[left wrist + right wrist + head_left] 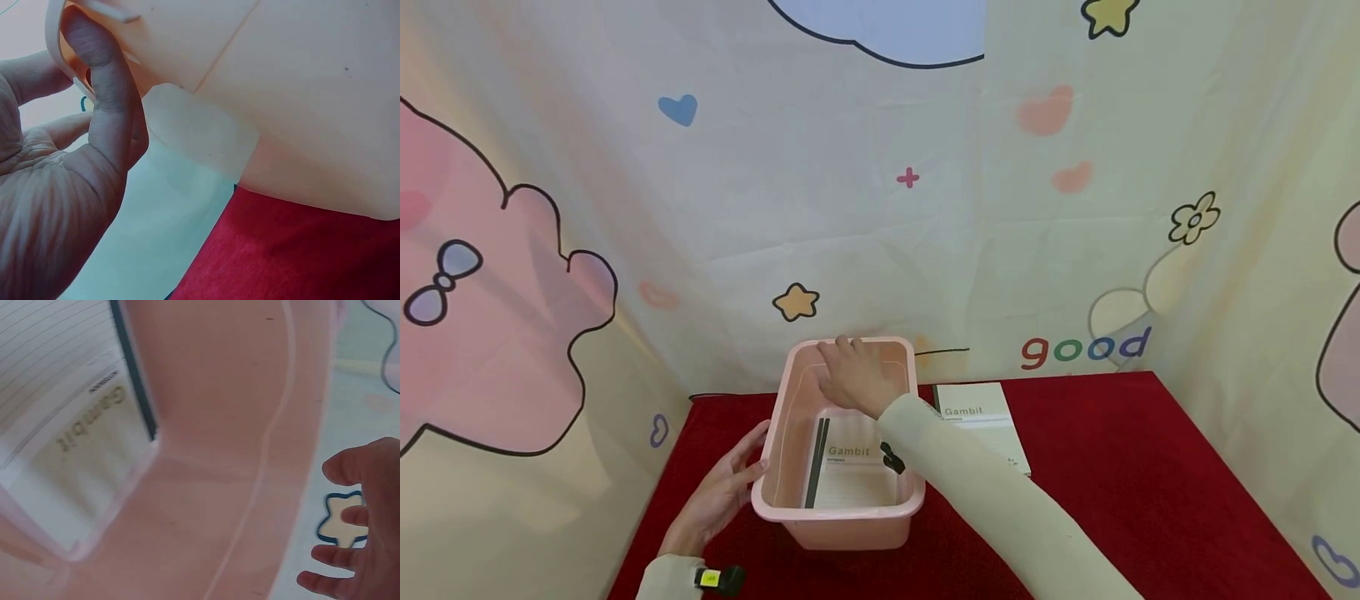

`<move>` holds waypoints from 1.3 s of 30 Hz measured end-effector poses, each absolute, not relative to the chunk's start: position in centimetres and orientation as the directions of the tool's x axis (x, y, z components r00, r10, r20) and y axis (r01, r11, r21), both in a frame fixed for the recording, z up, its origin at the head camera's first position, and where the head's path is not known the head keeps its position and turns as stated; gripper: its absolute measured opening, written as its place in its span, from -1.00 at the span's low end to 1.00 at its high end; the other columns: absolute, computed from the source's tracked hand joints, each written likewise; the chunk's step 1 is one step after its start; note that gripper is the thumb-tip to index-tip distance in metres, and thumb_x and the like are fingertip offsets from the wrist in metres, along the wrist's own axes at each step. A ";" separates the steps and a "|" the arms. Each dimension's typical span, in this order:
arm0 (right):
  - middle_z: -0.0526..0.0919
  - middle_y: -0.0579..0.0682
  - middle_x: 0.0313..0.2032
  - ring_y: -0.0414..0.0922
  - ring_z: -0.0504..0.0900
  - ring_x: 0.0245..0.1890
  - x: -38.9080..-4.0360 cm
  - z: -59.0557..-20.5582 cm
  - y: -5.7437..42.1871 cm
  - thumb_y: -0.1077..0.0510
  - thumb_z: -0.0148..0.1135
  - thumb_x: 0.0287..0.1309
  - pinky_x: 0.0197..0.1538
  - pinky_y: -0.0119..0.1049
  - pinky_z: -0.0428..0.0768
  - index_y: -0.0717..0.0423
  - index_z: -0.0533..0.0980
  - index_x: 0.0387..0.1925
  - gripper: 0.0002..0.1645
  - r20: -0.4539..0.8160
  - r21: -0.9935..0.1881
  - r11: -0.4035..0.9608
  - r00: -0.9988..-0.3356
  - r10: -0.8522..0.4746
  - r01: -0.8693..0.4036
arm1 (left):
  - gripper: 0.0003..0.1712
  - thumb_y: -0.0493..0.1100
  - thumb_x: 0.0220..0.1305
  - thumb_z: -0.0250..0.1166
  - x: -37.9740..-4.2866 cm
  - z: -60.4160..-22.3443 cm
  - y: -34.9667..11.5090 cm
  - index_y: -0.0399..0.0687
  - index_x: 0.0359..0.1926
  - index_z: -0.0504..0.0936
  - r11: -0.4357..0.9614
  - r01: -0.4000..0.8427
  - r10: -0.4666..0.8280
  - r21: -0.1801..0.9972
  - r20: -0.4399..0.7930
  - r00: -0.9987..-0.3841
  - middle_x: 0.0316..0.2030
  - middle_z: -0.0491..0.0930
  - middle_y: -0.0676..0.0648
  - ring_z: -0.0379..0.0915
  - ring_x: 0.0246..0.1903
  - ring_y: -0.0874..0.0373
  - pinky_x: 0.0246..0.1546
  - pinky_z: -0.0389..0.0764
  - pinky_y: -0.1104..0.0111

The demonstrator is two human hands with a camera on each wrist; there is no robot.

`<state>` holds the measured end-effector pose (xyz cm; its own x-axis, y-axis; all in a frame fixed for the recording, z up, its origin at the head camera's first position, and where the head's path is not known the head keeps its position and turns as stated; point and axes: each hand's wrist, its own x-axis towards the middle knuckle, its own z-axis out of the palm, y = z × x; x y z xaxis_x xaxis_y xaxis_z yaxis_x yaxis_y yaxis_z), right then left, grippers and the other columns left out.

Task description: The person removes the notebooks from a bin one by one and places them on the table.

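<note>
A pink plastic basin (838,515) stands on the red cloth, with a notebook (853,479) marked "Gambit" lying flat inside. My left hand (718,492) grips the basin's left rim; in the left wrist view its thumb bends over the edge. My right hand (857,375) hovers over the basin's far part, and the forearm crosses its right side. Nothing is held by that hand (375,512), whose fingers are spread and relaxed in the right wrist view. The notebook's dark spine strip (134,369) runs along one side, and its right part is hidden behind the sleeve in the head view.
A second "Gambit" notebook (973,404) lies on the red cloth (1097,475) just right of the basin, partly covered by the right sleeve. A printed fabric backdrop (850,233) rises behind the table and along both sides.
</note>
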<state>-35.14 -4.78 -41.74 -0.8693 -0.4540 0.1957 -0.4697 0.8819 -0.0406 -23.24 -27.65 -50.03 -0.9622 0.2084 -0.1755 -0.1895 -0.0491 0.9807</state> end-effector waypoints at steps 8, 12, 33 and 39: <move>0.36 -0.06 0.26 -0.05 0.41 0.15 -36.6 -45.5 -5.6 -0.10 0.06 0.34 0.25 0.05 0.53 -0.24 0.20 0.34 -0.42 0.052 -0.065 0.909 -0.912 -0.408 -0.411 | -0.14 -0.15 0.33 0.26 -23.5 -49.9 -27.7 0.32 0.52 0.04 -0.034 -0.185 0.222 0.982 -0.173 -0.960 0.51 0.02 -0.04 0.19 0.40 -0.26 0.16 0.54 -0.01; 0.42 -0.07 0.03 -0.10 0.44 -0.04 -36.9 -47.0 -6.2 0.00 0.11 0.28 0.10 -0.08 0.62 -0.21 0.30 0.18 -0.55 0.008 -0.044 0.912 -0.913 -0.409 -0.409 | -0.14 -0.16 0.33 0.26 -23.7 -50.0 -27.3 0.30 0.52 0.04 -0.043 -0.189 0.227 0.981 -0.175 -0.958 0.51 0.02 -0.04 0.19 0.40 -0.26 0.16 0.53 -0.02; 0.41 -0.10 -0.22 -0.08 0.39 -0.15 -36.6 -51.9 -7.0 0.08 0.46 -0.14 -0.07 -0.08 0.59 -0.13 0.44 -0.14 -0.52 -0.094 -0.242 0.935 -0.954 -0.286 -0.257 | -0.15 -0.14 0.37 0.22 -23.4 -50.0 -27.4 0.29 0.53 -0.01 -0.039 -0.190 0.255 0.981 -0.174 -0.951 0.53 -0.04 -0.07 0.14 0.42 -0.29 0.18 0.50 -0.06; 0.51 -0.09 0.20 -0.12 0.50 -0.15 -36.0 -51.3 -7.0 -0.06 0.25 0.16 -0.06 -0.15 0.63 -0.15 0.40 0.23 -0.41 -0.285 -0.179 0.945 -0.905 -0.316 -0.273 | -0.15 -0.15 0.37 0.22 -23.3 -50.1 -27.6 0.27 0.53 -0.01 -0.051 -0.192 0.243 0.980 -0.175 -0.954 0.53 -0.04 -0.07 0.11 0.43 -0.29 0.19 0.49 -0.03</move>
<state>-36.02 -6.95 -51.31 -0.9052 -0.3156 -0.2847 -0.2733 0.9452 -0.1789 -23.34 -27.60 -50.12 -0.9543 0.2427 -0.1746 -0.1924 -0.0512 0.9800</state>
